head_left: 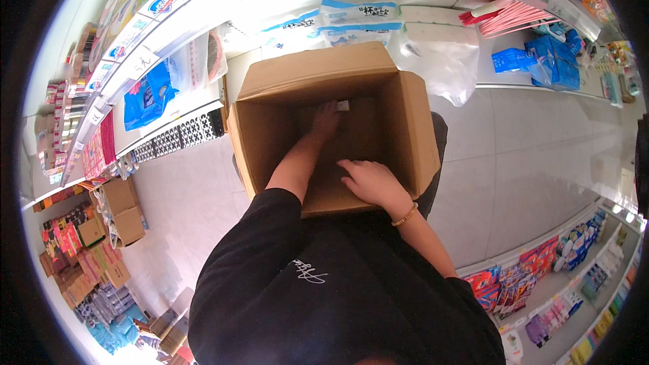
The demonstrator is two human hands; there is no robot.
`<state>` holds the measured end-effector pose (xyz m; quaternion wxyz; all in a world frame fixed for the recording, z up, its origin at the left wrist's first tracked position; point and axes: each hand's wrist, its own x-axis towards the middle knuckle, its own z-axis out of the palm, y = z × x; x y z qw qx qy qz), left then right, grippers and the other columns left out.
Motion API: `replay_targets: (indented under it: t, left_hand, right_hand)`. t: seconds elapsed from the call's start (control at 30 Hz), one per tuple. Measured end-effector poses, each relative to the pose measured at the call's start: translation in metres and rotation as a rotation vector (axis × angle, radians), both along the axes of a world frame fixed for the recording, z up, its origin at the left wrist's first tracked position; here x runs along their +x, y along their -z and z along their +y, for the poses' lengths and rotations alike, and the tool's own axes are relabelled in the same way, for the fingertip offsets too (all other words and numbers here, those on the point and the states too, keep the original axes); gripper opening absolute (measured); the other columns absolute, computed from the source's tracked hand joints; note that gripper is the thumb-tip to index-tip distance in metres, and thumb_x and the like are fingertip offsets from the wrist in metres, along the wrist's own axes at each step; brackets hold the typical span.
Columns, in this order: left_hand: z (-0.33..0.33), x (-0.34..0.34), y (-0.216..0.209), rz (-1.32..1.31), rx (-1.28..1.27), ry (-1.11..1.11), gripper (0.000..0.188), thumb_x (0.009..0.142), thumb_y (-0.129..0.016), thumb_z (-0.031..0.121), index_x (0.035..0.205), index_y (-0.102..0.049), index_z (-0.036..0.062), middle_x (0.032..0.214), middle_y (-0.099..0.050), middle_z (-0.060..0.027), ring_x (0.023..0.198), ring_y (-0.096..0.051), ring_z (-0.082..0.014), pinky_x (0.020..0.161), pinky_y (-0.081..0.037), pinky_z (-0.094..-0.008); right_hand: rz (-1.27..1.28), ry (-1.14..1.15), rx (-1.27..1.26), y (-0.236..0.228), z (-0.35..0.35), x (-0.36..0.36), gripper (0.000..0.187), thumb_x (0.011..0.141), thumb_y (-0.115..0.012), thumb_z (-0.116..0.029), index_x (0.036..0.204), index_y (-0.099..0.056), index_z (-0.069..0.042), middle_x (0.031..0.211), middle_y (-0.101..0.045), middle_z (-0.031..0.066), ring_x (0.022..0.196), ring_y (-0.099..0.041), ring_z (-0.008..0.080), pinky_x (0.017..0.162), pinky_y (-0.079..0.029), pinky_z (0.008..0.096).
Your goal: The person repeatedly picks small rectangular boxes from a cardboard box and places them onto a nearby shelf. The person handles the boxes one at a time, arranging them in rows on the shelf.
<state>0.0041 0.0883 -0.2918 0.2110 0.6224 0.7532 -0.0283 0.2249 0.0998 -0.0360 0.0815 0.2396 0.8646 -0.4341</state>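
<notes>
An open brown cardboard box (pixel 422 135) stands in front of me with its flaps folded out and its dim inside facing up. My left hand (pixel 326 119) reaches deep into it, fingers stretched out in the shadow close to a small white patch (pixel 343 105); whether that is a label or a loose piece, I cannot tell. Over the box's near side is my right hand (pixel 370 181), holding nothing, with fingers apart and the index finger pointing inward. A beaded bracelet (pixel 405 215) circles the right wrist.
White-and-blue packages (pixel 358 13) and a clear plastic-wrapped pack (pixel 443 51) lie on the shelf behind the box. Blue packs (pixel 551 61) sit further right. Left are shelves with a blue bag (pixel 152 98) and cardboard boxes (pixel 122 209). A low shelf of colourful packets (pixel 517 280) stands lower right.
</notes>
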Motion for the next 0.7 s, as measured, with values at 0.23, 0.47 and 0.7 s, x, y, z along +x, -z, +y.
replay_targets:
  t: [0.23,0.47,0.7]
  left_hand:
    - [-0.001,-0.002,0.053,-0.132,0.007,-0.276,0.039,0.094,-0.058,0.031,0.123,-0.067,0.0066,0.142,-0.052,-0.0235,0.122,-0.057,-0.0419,0.103,-0.046,-0.0549]
    - [-0.007,-0.009,0.016,-0.125,-0.138,-0.339,0.057,0.097,-0.052,0.051,0.136,-0.061,0.011,0.144,-0.056,-0.0214,0.133,-0.051,-0.0417,0.111,-0.036,-0.0608]
    - [0.038,0.03,-0.087,0.08,-0.597,0.289,0.048,0.085,-0.067,0.038,0.126,-0.068,0.0132,0.127,-0.064,-0.0174,0.119,-0.059,-0.037,0.097,-0.045,-0.0544]
  right_hand:
    - [-0.087,-0.032,-0.046,-0.013,0.0,-0.004,0.038,0.094,-0.06,-0.023,0.128,-0.061,-0.006,0.112,-0.07,0.02,0.102,-0.067,0.0399,0.089,-0.054,0.0497]
    - [-0.106,-0.029,-0.022,-0.018,0.002,-0.003,0.038,0.095,-0.061,-0.025,0.129,-0.061,-0.008,0.113,-0.07,0.0213,0.103,-0.067,0.0409,0.089,-0.054,0.0506]
    - [0.099,0.118,0.053,-0.012,0.008,-0.008,0.041,0.093,-0.062,-0.026,0.13,-0.059,-0.008,0.113,-0.07,0.0211,0.104,-0.067,0.0409,0.088,-0.055,0.0498]
